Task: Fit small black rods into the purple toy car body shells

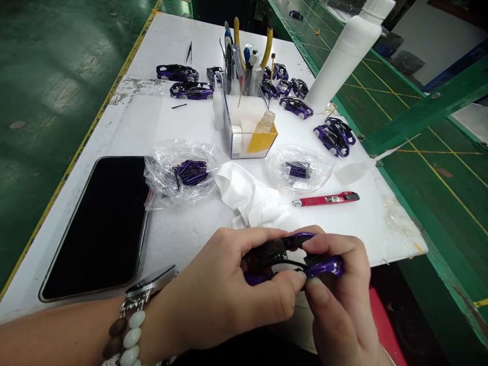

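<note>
A purple-and-black toy car body (293, 259) is held just off the near edge of the white worktop (366, 229), directly in front of a crumpled white cloth (251, 195). It is gripped from both sides. The left hand (224, 284) is wrapped around one end, and the right hand (339, 300) pinches the other. The fingers (320, 244) of both hands are closed narrowly on the glossy shell, so that much of it is covered. Its dark windows and purple panels can be seen between them, but fine surface detail is hidden.

The worktop's right edge is near the right hand, and green floor (450, 325) is seen beyond it. To the left of the cloth, a clear plastic bag (179, 175) of purple parts is set, with a black-screened tablet (95, 229) further left. To its right lie a second clear bag (299, 170) and a red utility knife (326, 199), the knife well apart from the right hand. Beyond the cloth, a clear acrylic organizer (247, 137) is packed with tools, and more purple car bodies (177, 72) are spread around it.
</note>
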{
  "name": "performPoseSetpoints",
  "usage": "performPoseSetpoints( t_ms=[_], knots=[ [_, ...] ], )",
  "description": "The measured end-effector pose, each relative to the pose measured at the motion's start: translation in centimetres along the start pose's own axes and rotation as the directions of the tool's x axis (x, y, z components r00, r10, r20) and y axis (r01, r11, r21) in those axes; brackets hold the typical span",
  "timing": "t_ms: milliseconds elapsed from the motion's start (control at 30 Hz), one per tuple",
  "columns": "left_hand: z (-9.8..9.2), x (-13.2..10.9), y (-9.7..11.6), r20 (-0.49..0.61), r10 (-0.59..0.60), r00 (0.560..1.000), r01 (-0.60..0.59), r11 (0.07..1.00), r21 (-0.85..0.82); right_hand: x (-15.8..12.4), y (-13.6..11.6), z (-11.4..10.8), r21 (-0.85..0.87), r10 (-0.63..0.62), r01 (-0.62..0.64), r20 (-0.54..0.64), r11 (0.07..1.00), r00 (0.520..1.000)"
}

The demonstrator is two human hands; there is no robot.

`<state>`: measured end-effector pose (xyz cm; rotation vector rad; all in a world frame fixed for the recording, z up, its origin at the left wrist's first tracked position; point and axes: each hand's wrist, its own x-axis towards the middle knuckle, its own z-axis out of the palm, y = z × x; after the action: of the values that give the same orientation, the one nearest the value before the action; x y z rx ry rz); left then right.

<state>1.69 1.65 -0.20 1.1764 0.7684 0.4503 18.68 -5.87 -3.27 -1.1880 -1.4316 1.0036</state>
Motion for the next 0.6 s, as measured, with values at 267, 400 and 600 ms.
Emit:
performPoseSetpoints(
  t_ms=[267, 400, 600],
  knots=[
    [0.3, 0.0, 0.3, -0.02, -0.039, 0.999, 0.039, 0.999, 0.019, 0.1, -0.1, -0.7, -0.185, -0.037, 0.039, 0.014, 0.982, 0.999],
    [0.4, 0.0, 0.5, -0.012, 0.01, 1.0, -0.009, 0.998, 0.061, 0.1, -0.4, -0.9, -0.25, -0.055, 0.058, 0.02, 0.967, 0.998],
    [0.4, 0.0, 0.7, -0.037, -0.006, 0.999, 0.009, 0.996, 0.091, -0.2, -1.1, -0.8, -0.282, 0.013, -0.002, 0.037, 0.959, 0.999]
  ],
)
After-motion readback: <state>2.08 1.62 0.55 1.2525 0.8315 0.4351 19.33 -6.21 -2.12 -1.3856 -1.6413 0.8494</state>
